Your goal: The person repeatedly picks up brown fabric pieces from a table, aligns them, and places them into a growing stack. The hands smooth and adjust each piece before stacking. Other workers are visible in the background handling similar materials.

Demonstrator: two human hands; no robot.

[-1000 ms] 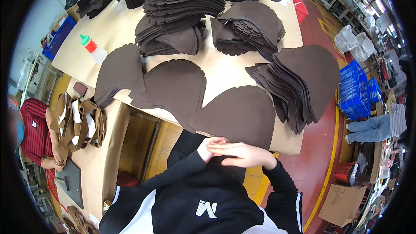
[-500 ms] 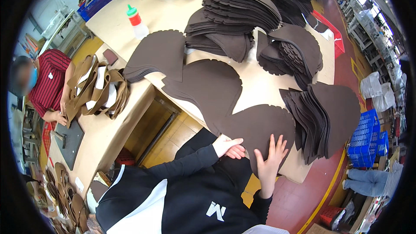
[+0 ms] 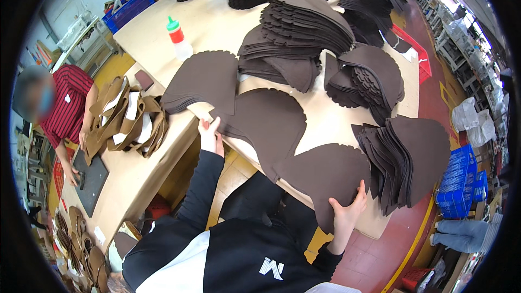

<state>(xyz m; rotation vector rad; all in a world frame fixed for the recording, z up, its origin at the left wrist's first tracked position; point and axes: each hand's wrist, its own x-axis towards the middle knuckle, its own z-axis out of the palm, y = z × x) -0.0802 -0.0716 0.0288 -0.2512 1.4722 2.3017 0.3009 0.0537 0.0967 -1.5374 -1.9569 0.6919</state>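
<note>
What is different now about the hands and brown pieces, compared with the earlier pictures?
The left hand parted from the right hand and moved left, near the middle brown piece. The right hand moved to the right edge of the front brown piece. Both pieces and the bottle stayed put.

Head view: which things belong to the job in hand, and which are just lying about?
Likely in the job:
- front dark-brown scalloped piece, at the right grip
- middle dark-brown scalloped piece, beside the left grip

Seemingly just lying about:
- green-capped squeeze bottle, untouched
- blue plastic crate
- white bags
</note>
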